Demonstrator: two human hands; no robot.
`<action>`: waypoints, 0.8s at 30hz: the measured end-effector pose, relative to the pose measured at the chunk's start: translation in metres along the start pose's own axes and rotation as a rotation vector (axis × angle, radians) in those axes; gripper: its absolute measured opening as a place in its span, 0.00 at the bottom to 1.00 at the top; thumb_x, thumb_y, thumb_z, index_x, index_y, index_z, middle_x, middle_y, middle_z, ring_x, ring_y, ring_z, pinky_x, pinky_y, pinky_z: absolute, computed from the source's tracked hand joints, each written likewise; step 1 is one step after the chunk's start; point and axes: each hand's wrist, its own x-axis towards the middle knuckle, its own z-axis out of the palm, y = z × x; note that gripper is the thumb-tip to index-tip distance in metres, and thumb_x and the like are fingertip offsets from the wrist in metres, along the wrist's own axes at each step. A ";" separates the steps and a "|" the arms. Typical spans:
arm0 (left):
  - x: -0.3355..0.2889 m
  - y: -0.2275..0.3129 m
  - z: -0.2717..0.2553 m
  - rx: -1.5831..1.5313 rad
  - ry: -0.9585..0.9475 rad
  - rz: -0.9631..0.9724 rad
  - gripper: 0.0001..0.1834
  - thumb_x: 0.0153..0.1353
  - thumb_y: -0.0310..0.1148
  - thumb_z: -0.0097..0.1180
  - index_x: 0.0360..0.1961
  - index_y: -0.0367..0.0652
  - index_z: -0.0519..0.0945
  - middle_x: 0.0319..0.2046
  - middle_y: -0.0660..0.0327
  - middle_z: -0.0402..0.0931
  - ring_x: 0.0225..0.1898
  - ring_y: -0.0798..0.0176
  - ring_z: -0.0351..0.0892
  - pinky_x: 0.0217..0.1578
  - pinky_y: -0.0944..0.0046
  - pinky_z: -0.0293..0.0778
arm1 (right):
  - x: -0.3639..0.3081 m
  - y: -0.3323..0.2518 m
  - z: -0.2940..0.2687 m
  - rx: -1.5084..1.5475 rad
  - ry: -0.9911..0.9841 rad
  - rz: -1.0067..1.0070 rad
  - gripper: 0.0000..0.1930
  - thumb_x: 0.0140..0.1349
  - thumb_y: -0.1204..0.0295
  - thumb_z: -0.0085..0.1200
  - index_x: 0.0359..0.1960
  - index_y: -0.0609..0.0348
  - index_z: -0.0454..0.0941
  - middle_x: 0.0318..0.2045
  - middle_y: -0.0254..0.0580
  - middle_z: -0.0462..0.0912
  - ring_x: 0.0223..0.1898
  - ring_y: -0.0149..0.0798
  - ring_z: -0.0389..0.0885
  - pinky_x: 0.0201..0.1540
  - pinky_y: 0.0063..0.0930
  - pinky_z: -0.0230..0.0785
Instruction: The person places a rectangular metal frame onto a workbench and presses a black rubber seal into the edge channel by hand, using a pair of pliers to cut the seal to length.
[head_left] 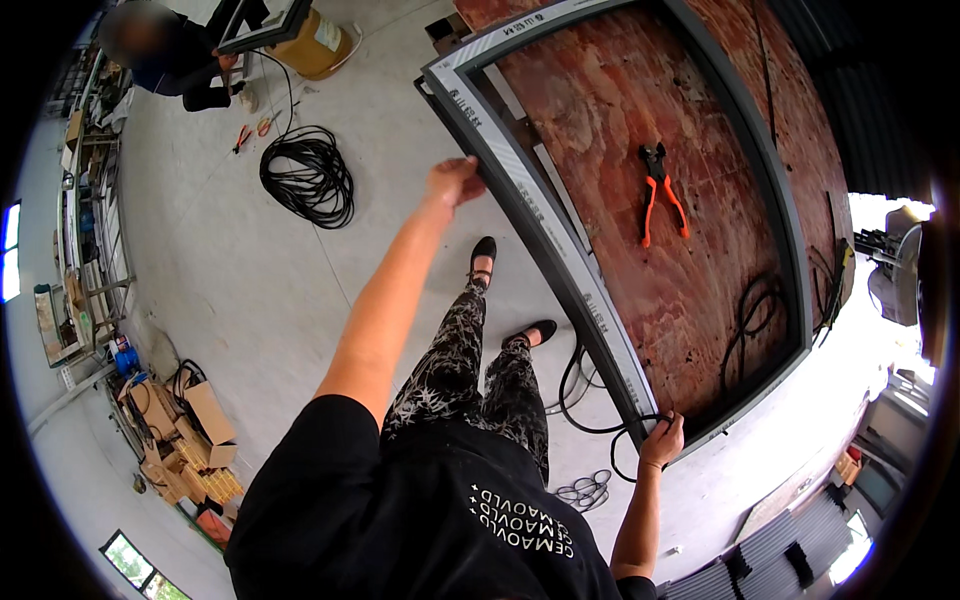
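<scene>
A dark grey window frame (540, 210) with pale printed film along its face lies on a red-brown wooden board table (600, 100). My left hand (455, 183) is at the frame's outer left edge, its fingers curled against it. At the near corner, my right hand (663, 440) is closed on a thin black rubber strip (597, 430), which loops down beside the frame. Pliers (660, 195) with orange handles lie on the board inside the frame, apart from both hands.
Coiled black strip (305, 178) lies on the concrete floor at left, near small orange-handled tools (242, 138). Beyond, a person (165, 60) sits by a yellow bucket (312, 48). Cardboard boxes (208, 412) and loaded shelves line the left wall. More strip (750, 325) loops on the table.
</scene>
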 end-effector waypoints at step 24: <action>-0.144 -0.164 0.089 -0.061 -0.164 -0.215 0.20 0.70 0.49 0.49 0.44 0.42 0.78 0.34 0.61 0.83 0.36 0.66 0.84 0.33 0.67 0.78 | -0.006 0.012 0.002 0.063 -0.075 0.058 0.12 0.62 0.70 0.44 0.42 0.62 0.76 0.35 0.58 0.81 0.36 0.60 0.80 0.37 0.48 0.71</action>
